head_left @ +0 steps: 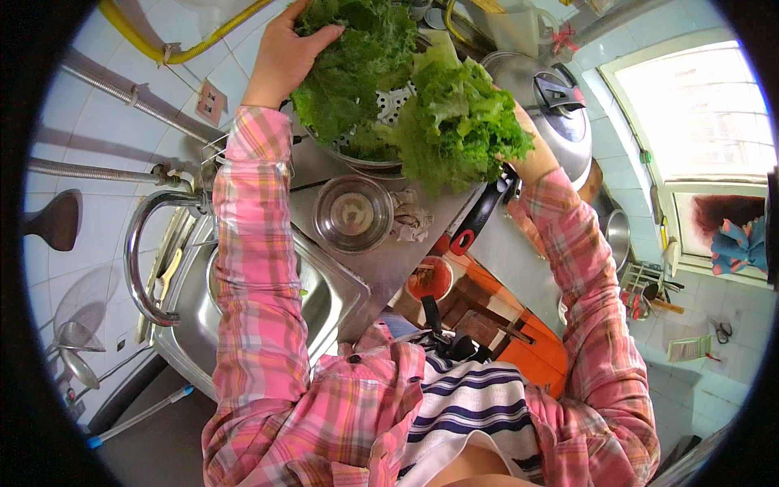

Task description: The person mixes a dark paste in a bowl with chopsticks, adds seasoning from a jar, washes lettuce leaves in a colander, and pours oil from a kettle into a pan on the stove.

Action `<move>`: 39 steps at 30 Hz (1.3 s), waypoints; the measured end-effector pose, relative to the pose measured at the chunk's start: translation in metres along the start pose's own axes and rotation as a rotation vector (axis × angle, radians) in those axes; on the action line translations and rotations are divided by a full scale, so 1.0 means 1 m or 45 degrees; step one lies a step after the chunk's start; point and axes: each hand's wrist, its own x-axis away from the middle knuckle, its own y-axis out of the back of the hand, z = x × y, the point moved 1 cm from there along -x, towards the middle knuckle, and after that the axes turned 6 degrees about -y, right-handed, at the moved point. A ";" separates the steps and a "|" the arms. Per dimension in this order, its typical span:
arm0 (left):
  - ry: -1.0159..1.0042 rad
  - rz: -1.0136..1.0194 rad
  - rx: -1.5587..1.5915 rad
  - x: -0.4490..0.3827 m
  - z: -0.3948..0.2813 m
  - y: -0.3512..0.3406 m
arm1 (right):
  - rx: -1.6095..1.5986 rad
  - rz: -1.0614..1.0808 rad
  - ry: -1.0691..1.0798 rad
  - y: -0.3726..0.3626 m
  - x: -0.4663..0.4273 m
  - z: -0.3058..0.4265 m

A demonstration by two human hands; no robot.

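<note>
Leafy green lettuce (365, 61) lies in a metal colander (392, 105) with round holes, at the top centre. My left hand (292, 58) is at the colander's left side, thumb over the leaves and fingertips hidden behind them; its grip is unclear. My right hand (529, 143) is closed on a bunch of lettuce (465, 122) with frilly leaves, held over the colander's right side. The leaves cover most of its fingers. Below the colander, a round metal bowl (353, 213) stands on the counter beside a crumpled cloth (414, 214).
A steel sink (359, 292) with a curved tap (137, 255) lies at the left. A lidded pot (557, 103) stands right of the lettuce. A black and red handle (478, 219) juts over the counter edge. Below is a red bin (429, 277).
</note>
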 end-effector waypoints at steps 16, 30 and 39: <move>0.271 -0.164 0.628 0.017 -0.009 0.016 | 0.039 -0.008 0.000 -0.012 -0.034 0.020; 0.203 -0.103 0.394 0.012 -0.014 0.004 | 0.456 -0.444 0.117 -0.036 -0.042 0.017; 0.101 -0.026 0.359 0.014 -0.038 0.003 | 0.988 -0.635 1.009 -0.003 -0.128 -0.015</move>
